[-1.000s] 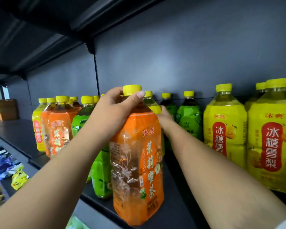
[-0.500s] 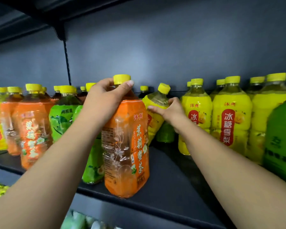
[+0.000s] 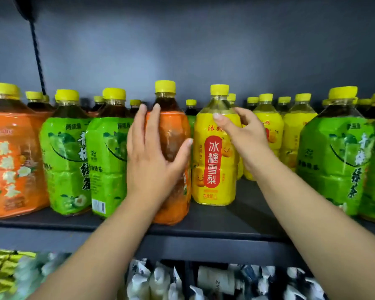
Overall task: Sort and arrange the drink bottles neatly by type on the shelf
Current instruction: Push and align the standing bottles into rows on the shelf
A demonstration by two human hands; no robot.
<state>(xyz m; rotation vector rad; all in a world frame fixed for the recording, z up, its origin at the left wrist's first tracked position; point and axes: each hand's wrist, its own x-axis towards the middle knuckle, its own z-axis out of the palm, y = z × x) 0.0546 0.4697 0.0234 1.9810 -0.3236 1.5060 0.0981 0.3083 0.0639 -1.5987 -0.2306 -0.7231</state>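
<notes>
Head view, frame centre: left hand (image 3: 152, 161) pressed flat with fingers straight on orange bottle (image 3: 173, 131), right hand (image 3: 245, 135) pinching yellow bottle (image 3: 212, 169), both upright on shelf (image 3: 225, 224); green bottles (image 3: 67, 152) split the oranges, sorting looks mostly unfinished.

Orange-labelled bottle (image 3: 175, 135) and yellow-labelled bottle (image 3: 212, 169) are clear plastic under glossy, wrinkled film sleeves; caps (image 3: 165, 86) are smooth yellow plastic. Shelf board (image 3: 236, 221), at 6 o'clock, and back panel (image 3: 204, 50) appear matt and smooth.
</notes>
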